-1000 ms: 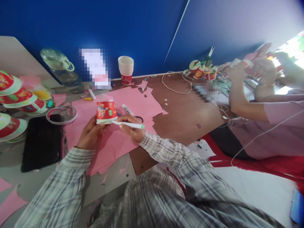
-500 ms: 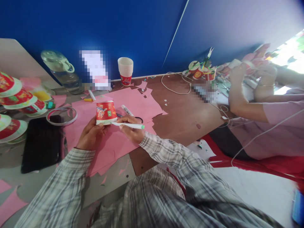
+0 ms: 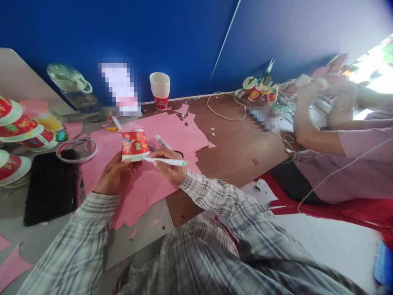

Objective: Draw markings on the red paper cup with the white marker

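Note:
A red paper cup [image 3: 135, 143] with printed figures is turned upside down, its rim low and greenish along the edge. My left hand [image 3: 115, 174] is closed around the lower left of it. In my right hand [image 3: 170, 170] is a white marker with a green end [image 3: 168, 161], its tip against the cup's rim on the right. Pink paper sheets [image 3: 181, 131] lie under both hands. Just behind the right hand rest a glue stick [image 3: 162, 141] and a dark-handled tool, partly hidden by the fingers.
Several decorated cups [image 3: 18, 127] are stacked at the left, near a black tablet [image 3: 50, 188] and a roll of tape [image 3: 76, 150]. A water bottle [image 3: 73, 92] and a stack of paper cups [image 3: 160, 90] stand at the back. On the right, a co-worker's arms [image 3: 316, 114] reach over the table.
The view has shifted slightly, so things sit a little further left. The cup is tilted a bit differently; both hands keep their hold, the marker still at the rim.

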`<state>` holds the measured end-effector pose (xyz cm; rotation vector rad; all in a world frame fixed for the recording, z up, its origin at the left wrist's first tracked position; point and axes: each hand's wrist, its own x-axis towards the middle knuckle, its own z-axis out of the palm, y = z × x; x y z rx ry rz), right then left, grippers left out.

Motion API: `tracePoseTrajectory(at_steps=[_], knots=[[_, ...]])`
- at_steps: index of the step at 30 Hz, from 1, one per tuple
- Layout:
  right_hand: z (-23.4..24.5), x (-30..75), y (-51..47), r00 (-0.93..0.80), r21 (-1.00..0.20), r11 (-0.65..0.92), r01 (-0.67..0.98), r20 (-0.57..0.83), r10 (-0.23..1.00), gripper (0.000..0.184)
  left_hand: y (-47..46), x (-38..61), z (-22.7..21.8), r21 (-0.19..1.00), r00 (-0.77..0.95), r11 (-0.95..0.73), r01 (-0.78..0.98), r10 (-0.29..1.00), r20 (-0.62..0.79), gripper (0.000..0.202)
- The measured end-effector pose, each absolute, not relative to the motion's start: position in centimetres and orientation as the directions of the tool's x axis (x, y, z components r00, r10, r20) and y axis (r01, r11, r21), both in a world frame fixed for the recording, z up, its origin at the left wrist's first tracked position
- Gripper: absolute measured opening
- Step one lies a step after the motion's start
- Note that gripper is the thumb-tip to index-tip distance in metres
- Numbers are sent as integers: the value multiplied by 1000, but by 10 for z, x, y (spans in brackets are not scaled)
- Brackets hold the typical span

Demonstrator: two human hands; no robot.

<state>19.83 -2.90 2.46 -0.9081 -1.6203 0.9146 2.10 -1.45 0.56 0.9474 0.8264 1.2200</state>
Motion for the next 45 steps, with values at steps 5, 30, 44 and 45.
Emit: tracePoseTrajectory(at_steps=[5, 30, 44, 45], knots=[[25, 200, -29, -161, -912, 392, 119, 372, 914, 20, -14, 20, 3, 892, 166, 105, -439, 986, -35, 33], [24, 200, -29, -148, -914, 389, 111, 372, 916, 22, -16, 22, 10, 852, 186, 180, -491, 978, -100, 33], [19, 198, -31, -183, -870, 474, 136, 448, 875, 30, -19, 26, 15, 834, 243, 231, -501, 963, -121, 38], [20, 198, -31, -192, -868, 474, 149, 445, 875, 30, -19, 26, 14, 831, 256, 234, -505, 960, -115, 39]])
